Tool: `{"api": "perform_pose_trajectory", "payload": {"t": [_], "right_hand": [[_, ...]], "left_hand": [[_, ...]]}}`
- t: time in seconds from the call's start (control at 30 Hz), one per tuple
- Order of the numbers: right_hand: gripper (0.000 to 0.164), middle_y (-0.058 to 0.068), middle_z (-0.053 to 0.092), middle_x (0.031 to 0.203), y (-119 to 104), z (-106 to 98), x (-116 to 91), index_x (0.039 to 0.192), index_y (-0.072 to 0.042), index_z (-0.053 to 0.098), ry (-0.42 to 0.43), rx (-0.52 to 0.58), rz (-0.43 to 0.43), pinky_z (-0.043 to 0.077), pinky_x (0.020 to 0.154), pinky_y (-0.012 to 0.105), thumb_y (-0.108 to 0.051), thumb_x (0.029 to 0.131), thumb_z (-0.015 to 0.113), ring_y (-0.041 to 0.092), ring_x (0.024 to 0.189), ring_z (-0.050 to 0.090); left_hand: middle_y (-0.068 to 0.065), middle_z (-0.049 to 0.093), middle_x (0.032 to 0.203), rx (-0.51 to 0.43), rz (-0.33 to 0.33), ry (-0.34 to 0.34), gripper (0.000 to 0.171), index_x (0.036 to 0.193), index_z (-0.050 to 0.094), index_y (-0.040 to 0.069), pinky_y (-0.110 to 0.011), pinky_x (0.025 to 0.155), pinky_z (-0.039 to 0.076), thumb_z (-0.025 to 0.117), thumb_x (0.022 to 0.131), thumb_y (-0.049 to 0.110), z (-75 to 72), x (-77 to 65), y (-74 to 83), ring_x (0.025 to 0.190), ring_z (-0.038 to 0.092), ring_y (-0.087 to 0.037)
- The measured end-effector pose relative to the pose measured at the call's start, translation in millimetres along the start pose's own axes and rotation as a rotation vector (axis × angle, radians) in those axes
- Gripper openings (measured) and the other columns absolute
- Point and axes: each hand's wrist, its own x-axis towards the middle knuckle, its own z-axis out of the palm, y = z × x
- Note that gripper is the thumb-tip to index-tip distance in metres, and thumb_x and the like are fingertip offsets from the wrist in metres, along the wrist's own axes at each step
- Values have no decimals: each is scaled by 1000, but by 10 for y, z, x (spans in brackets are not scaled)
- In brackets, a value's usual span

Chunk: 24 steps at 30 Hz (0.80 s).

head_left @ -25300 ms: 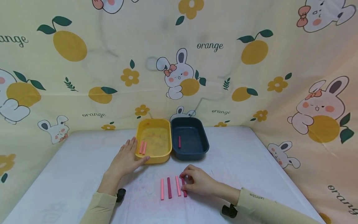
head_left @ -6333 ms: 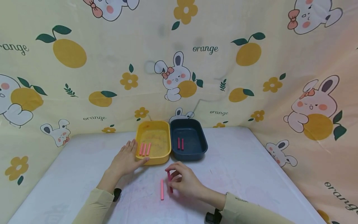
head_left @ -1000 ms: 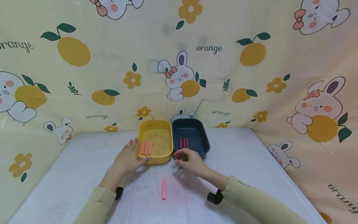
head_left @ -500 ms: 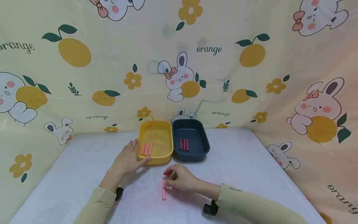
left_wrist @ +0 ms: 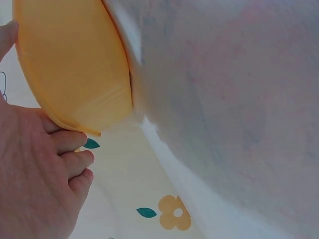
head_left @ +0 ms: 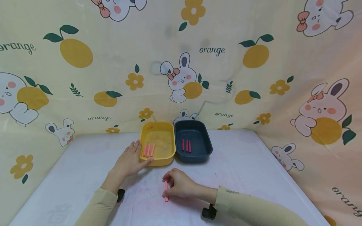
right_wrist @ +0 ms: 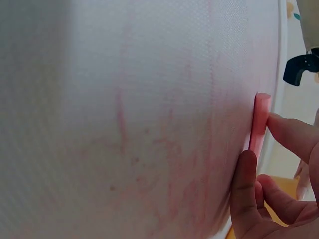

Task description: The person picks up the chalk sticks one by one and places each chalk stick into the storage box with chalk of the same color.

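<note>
My right hand (head_left: 182, 185) pinches a light pink stick (head_left: 166, 185) on the white table, thumb near its front end and a finger near its far end. The right wrist view shows the same pink stick (right_wrist: 260, 122) close up between thumb and fingertips. My left hand (head_left: 127, 160) lies against the front left corner of the yellow box (head_left: 161, 161), fingers straight along its side and thumb on the front rim. Three light pink sticks (head_left: 148, 150) lie side by side in that box. The dark blue box (head_left: 195, 158) beside it holds three dark pink sticks (head_left: 186, 146).
The two boxes stand side by side at the back of the table (head_left: 240, 175), close to a patterned cloth backdrop (head_left: 118, 56). Faint pink smears (right_wrist: 164, 144) mark the tablecloth. A black wrist camera (head_left: 209, 212) hangs under the right sleeve.
My right hand has come from the blue box to the front and taken hold of the pink stick. Earlier, the other sticks went from the table into the boxes. The left hand stays put.
</note>
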Motion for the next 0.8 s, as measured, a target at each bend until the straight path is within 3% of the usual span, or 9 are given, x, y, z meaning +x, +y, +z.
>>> {"api": "perform_pose_trajectory", "payload": {"t": [0.47, 0.8], "right_hand": [[46, -4, 57, 91, -11, 5, 19, 112, -7, 78, -11, -48, 34, 47, 69, 20, -28, 75, 95, 4, 79, 52], [44, -3, 58, 91, 0, 14, -1, 108, -8, 76, 14, 11, 54, 46, 69, 21, -25, 73, 97, 6, 79, 53]], "left_hand": [[-31, 18, 168, 1, -7, 2, 113, 159, 20, -14, -59, 127, 17, 51, 95, 74, 4, 4, 10, 156, 17, -49], [-31, 19, 168, 3, 6, 9, 113, 159, 21, -14, -60, 126, 18, 51, 95, 75, 0, 1, 13, 155, 18, -49]]}}
